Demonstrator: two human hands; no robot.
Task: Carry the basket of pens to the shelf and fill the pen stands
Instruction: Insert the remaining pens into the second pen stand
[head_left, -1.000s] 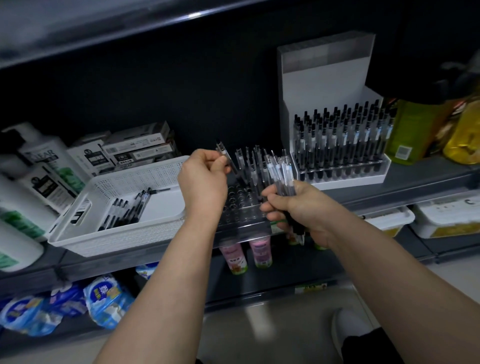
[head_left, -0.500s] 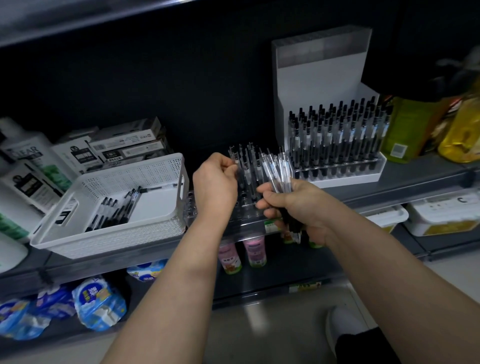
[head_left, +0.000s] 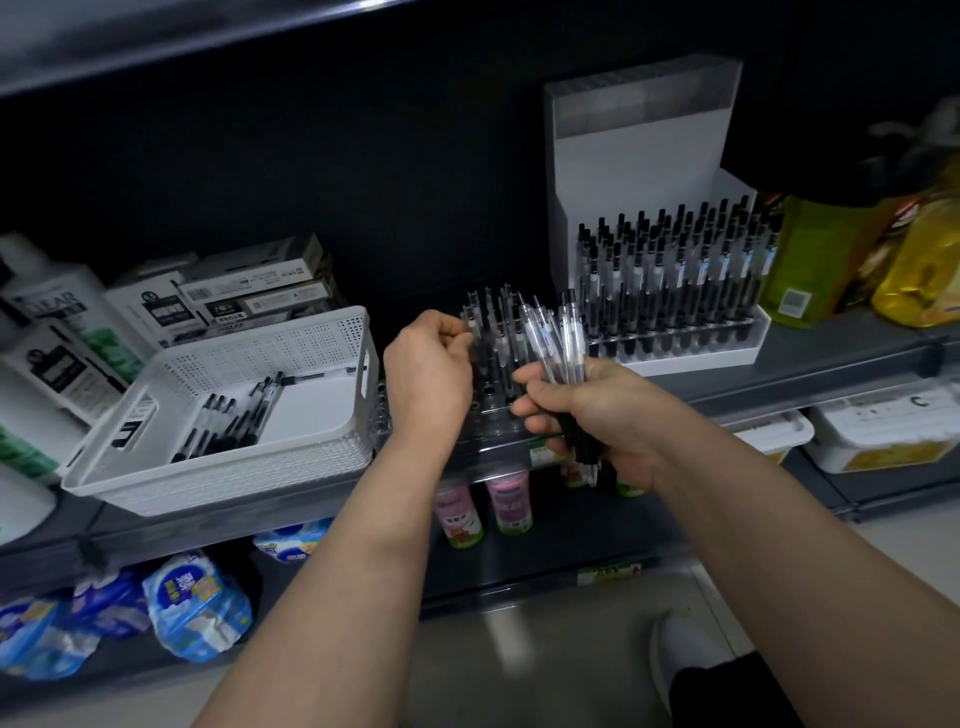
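A white perforated basket (head_left: 156, 483) sits on the grey shelf at the left, with several black pens (head_left: 234, 421) lying in it. A clear pen stand (head_left: 493, 436) stands at the shelf's front edge, partly filled with upright pens at its back rows. My left hand (head_left: 426, 374) pinches a single pen (head_left: 470, 325) standing in the stand's back left part. My right hand (head_left: 597, 410) grips a bundle of pens (head_left: 550, 338), fanned upward just right of the stand. A white pen stand (head_left: 675, 358) behind it is full of black pens.
Shampoo bottles (head_left: 52, 332) and dark boxes (head_left: 249, 296) stand left of and behind the basket. Yellow-green bottles (head_left: 810, 260) fill the shelf's right end. Pink bottles (head_left: 483, 509) and blue packs (head_left: 192, 608) sit on lower shelves. My shoe (head_left: 680, 654) is on the floor.
My left hand lowered one pen from a tilt above the stand to upright in its back rows. My right hand stayed put with the bundle.
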